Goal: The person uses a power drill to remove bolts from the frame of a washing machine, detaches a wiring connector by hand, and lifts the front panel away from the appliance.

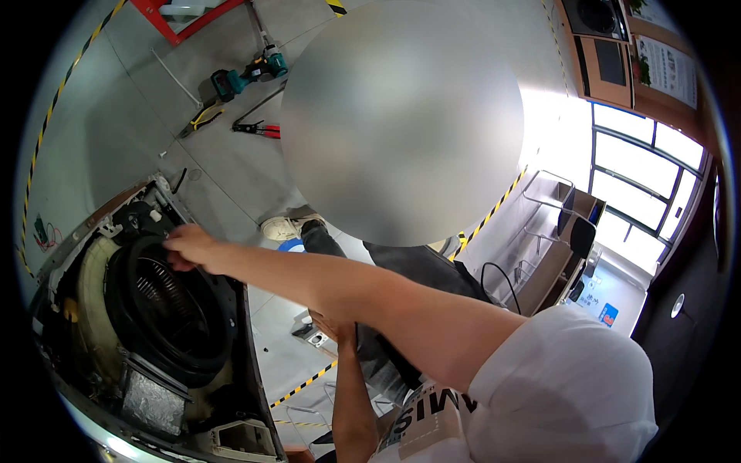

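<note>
At the left lies an opened front-loading washing machine (251, 363), its inner parts bare. A thick black rubber door gasket (123, 309) rings the opening, with the ribbed metal drum (158, 285) visible inside. My right arm reaches across to the left, and my right hand (189, 248) is closed at the gasket's upper right rim, fingers curled over the lip. My left hand (333, 326) is lower, beneath my right arm; its fingers are partly hidden. Beside it is a small pale metal part (315, 338) with a round hole; whether my hand touches it is unclear.
On the tiled floor beyond lie a teal cordless power tool (247, 76), yellow-handled pliers (204, 117) and a red-handled tool (266, 130). A large blurred grey disc hides the centre. Chairs (575, 231) stand by a desk at the right.
</note>
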Action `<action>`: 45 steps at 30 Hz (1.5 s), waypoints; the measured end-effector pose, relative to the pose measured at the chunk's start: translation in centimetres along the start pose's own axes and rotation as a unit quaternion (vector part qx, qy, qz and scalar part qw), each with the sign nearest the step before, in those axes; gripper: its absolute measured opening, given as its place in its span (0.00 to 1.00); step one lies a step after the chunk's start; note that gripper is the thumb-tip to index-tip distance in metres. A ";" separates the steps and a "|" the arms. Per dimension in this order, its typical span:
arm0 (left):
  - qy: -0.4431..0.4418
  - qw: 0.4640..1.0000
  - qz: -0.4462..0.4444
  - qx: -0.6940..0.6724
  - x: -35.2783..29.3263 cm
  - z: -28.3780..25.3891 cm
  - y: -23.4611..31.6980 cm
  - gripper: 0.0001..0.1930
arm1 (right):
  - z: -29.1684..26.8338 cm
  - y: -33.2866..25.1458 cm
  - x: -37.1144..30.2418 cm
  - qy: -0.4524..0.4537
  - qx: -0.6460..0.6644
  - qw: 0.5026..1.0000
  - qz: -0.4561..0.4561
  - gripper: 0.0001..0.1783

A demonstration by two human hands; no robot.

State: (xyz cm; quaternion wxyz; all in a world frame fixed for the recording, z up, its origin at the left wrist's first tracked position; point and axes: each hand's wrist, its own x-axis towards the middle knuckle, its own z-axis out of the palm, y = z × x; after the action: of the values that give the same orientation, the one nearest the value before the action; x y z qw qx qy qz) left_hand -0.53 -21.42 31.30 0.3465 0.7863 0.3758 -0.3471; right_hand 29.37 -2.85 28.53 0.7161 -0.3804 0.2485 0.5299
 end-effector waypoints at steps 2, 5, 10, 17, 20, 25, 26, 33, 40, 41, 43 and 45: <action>0.052 0.998 -0.023 0.015 -0.5 -0.4 0.4 0.28 | -4.0 1.8 -3.2 0.038 0.061 0.997 0.029 0.08; 0.074 0.994 -0.065 0.053 -2.1 -0.5 -0.9 0.25 | -15.7 2.5 -9.0 0.063 -0.102 0.993 0.004 0.11; 0.100 0.984 -0.110 0.093 -4.1 -3.1 -2.6 0.22 | -32.6 -1.9 -21.5 0.278 -0.100 0.954 0.045 0.08; 0.129 0.958 -0.253 -0.030 -6.7 -2.5 -2.5 0.16 | -39.2 -10.3 -31.3 0.344 -0.282 0.892 0.075 0.13; 0.119 0.952 -0.274 -0.063 -9.6 -1.0 -1.4 0.15 | -39.4 -12.1 -32.8 0.324 -0.316 0.887 0.090 0.12; 0.122 0.928 -0.330 -0.125 -15.3 0.6 0.8 0.16 | -35.7 -14.2 -32.6 0.250 -0.373 0.889 0.094 0.13; 0.120 0.929 -0.325 -0.132 -16.2 0.9 0.9 0.16 | -34.2 -14.8 -32.1 0.234 -0.381 0.890 0.089 0.13; 0.139 0.911 -0.335 -0.196 -18.3 3.9 0.6 0.14 | -26.6 -17.5 -30.4 0.170 -0.438 0.881 0.050 0.13; 0.159 0.885 -0.336 -0.281 -17.9 4.0 -0.5 0.13 | -22.8 -17.3 -30.5 0.144 -0.520 0.841 0.043 0.13; 0.154 0.884 -0.334 -0.289 -17.6 3.6 -0.8 0.13 | -22.6 -17.4 -30.8 0.141 -0.533 0.833 0.044 0.13; 0.174 0.878 -0.333 -0.297 -17.6 3.9 -2.0 0.13 | -21.7 -17.1 -31.4 0.133 -0.551 0.823 0.043 0.14; 0.180 0.870 -0.337 -0.312 -17.4 3.1 -2.5 0.14 | -20.8 -17.1 -31.6 0.120 -0.560 0.819 0.029 0.14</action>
State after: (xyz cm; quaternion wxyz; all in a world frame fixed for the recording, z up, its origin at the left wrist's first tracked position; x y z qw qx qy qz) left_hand -11.79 -28.83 43.03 0.3623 0.5114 0.7627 -0.1599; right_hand 36.58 -40.21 45.10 0.3286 -0.7690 0.0034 0.5483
